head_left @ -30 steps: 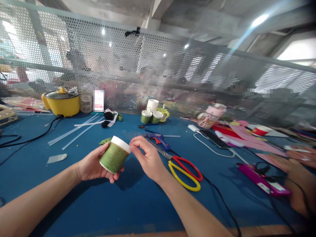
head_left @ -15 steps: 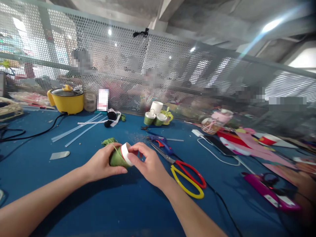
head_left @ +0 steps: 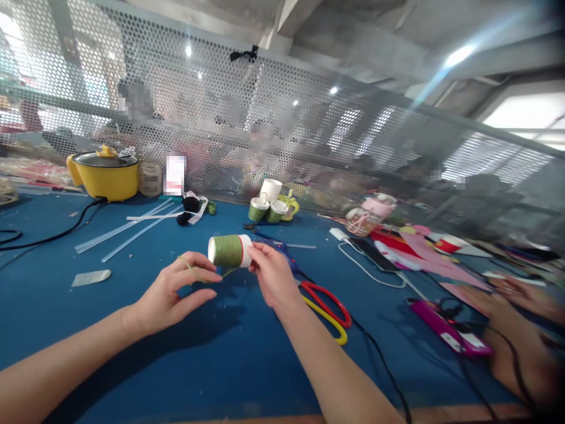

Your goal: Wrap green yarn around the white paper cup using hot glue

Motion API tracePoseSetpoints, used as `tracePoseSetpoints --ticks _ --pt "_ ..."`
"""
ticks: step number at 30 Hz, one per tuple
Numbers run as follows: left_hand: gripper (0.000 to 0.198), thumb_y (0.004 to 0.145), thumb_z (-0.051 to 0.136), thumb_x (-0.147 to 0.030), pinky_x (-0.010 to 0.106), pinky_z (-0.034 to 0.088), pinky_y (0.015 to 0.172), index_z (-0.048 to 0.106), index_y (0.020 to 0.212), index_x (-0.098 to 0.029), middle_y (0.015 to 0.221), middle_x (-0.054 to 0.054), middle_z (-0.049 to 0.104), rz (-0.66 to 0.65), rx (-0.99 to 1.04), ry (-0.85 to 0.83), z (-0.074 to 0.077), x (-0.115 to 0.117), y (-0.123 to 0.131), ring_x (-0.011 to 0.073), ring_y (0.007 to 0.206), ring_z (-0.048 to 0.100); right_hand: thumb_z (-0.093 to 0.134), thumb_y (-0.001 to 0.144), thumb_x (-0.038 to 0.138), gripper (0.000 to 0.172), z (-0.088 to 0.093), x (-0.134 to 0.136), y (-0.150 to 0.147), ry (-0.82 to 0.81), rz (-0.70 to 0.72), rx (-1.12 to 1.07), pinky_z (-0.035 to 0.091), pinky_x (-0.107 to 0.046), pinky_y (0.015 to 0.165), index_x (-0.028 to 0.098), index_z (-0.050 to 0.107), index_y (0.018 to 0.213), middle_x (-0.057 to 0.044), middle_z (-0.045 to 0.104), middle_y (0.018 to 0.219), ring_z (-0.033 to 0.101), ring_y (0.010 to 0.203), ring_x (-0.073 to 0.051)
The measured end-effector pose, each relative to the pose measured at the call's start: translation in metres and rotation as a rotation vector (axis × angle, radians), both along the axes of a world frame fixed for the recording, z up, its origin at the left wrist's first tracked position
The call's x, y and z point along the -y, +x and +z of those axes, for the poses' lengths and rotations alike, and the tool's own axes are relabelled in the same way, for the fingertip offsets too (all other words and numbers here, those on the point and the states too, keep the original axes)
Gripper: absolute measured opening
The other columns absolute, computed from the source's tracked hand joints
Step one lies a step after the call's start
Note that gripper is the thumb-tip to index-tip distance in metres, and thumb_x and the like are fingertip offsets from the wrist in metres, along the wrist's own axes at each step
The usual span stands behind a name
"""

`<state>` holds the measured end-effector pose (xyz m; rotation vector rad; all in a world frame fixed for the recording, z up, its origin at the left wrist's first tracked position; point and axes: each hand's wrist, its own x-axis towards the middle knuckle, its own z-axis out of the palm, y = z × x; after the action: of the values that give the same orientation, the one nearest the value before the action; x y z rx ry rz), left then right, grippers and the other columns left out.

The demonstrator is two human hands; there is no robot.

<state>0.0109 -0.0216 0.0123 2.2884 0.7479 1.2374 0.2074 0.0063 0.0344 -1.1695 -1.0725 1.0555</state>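
Observation:
A white paper cup (head_left: pixel 229 251) wound with green yarn lies sideways in the air, a thin red line near its right rim. My right hand (head_left: pixel 277 278) pinches that white rim between thumb and fingers. To the cup's left is my left hand (head_left: pixel 166 291), thumb apart from the fingers and not touching the cup. A strand of green yarn (head_left: pixel 193 270) loops over its fingers and runs toward the cup. Behind my right wrist lie scissors with red and yellow handles (head_left: pixel 326 301), their blades mostly hidden. A blue glue gun (head_left: pixel 286 254) is partly covered by my right hand.
Green-wrapped cups (head_left: pixel 265 209) stand at the back beside a yellow electric pot (head_left: pixel 110 178). Clear glue sticks (head_left: pixel 123 227) lie left. On the right are a phone (head_left: pixel 373 254), a purple power strip (head_left: pixel 450 330), cables, pink sheets (head_left: pixel 430 253) and another person's hands (head_left: pixel 521 294).
My left hand has let go of the cup and moved left, yarn over its fingers. The right hand now holds the cup by its rim, raised and turned level. The view has shifted slightly.

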Motion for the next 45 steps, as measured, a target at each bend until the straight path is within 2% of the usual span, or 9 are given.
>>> tracePoseSetpoints --ticks 7,12,15,21,27,31,36,41,45 --pt "0.025 0.086 0.053 -0.036 0.027 0.048 0.060 0.066 0.099 -0.019 0.076 0.007 0.067 -0.119 -0.366 -0.057 -0.004 -0.005 -0.002 0.0189 0.066 0.062 0.066 0.054 0.032 0.023 0.008 -0.005 0.005 0.042 -0.028 -0.216 0.035 -0.024 0.048 0.017 0.060 0.070 -0.002 0.062 0.065 0.051 0.055 -0.012" --pt "0.039 0.086 0.047 -0.045 0.027 0.044 0.056 0.062 0.058 -0.021 0.050 0.002 0.054 0.367 -0.379 0.035 0.006 -0.012 -0.012 0.0172 0.051 0.053 0.066 0.060 0.032 0.021 0.014 -0.001 0.008 0.153 -0.119 -0.192 0.038 -0.025 0.053 0.018 0.059 0.074 0.000 0.062 0.069 0.050 0.057 -0.011" --pt "0.038 0.077 0.058 -0.051 0.038 0.047 0.078 0.060 0.098 -0.020 0.091 0.011 0.061 0.543 -0.307 0.283 0.010 -0.012 -0.012 0.0283 0.088 0.057 0.063 0.068 0.032 0.016 0.015 0.014 -0.001 0.265 -0.098 0.086 0.043 -0.026 0.059 0.019 0.061 0.077 -0.001 0.064 0.071 0.054 0.062 -0.012" --pt "0.068 0.079 0.060 -0.041 0.043 0.045 0.088 0.026 0.135 -0.023 0.120 0.014 0.049 0.300 -0.339 0.248 0.004 -0.004 -0.002 0.0298 0.108 0.051 0.057 0.079 0.030 0.013 0.012 0.044 -0.022 0.326 0.228 0.388 0.048 -0.027 0.065 0.019 0.063 0.082 -0.002 0.067 0.078 0.060 0.069 -0.014" --pt "0.057 0.078 0.060 -0.040 0.038 0.047 0.083 0.035 0.126 -0.020 0.117 0.010 0.053 0.409 0.272 -0.205 0.021 -0.019 -0.018 0.0261 0.103 0.054 0.049 0.084 0.034 0.021 0.007 0.020 -0.015 0.339 0.070 0.459 0.049 -0.031 0.073 0.018 0.061 0.089 -0.007 0.067 0.088 0.062 0.081 -0.017" --pt "0.040 0.079 0.057 -0.041 0.032 0.052 0.070 0.044 0.110 -0.020 0.103 0.006 0.059 0.237 0.735 -0.413 0.025 -0.030 -0.025 0.0220 0.090 0.060 0.057 0.074 0.023 0.037 0.001 0.001 -0.028 0.327 0.373 0.943 0.047 -0.038 0.080 0.015 0.059 0.109 -0.014 0.062 0.107 0.059 0.095 -0.024" --pt "0.033 0.076 0.060 -0.039 0.029 0.053 0.062 0.050 0.100 -0.018 0.093 0.005 0.063 -0.001 0.908 -0.492 0.027 -0.028 -0.023 0.0208 0.082 0.063 0.069 0.063 0.027 0.065 -0.004 -0.015 -0.060 0.226 0.663 1.343 0.045 -0.041 0.086 0.025 0.052 0.126 -0.014 0.045 0.134 0.052 0.112 -0.033" --pt "0.039 0.072 0.065 -0.042 0.026 0.053 0.056 0.054 0.101 -0.018 0.090 0.005 0.065 -0.055 0.941 -0.495 0.027 -0.024 -0.020 0.0186 0.071 0.063 0.058 0.071 0.018 0.024 0.010 -0.053 -0.063 0.075 0.494 1.366 0.050 -0.034 0.072 0.014 0.068 0.094 -0.013 0.068 0.091 0.065 0.086 -0.028" --pt "0.042 0.071 0.067 -0.042 0.025 0.052 0.055 0.055 0.104 -0.019 0.089 0.004 0.065 -0.055 0.909 -0.640 0.022 -0.023 -0.014 0.0156 0.064 0.062 0.057 0.077 0.026 0.044 0.033 -0.084 -0.035 0.086 0.227 1.306 0.044 -0.040 0.085 0.009 0.055 0.117 -0.022 0.055 0.121 0.052 0.111 -0.034"
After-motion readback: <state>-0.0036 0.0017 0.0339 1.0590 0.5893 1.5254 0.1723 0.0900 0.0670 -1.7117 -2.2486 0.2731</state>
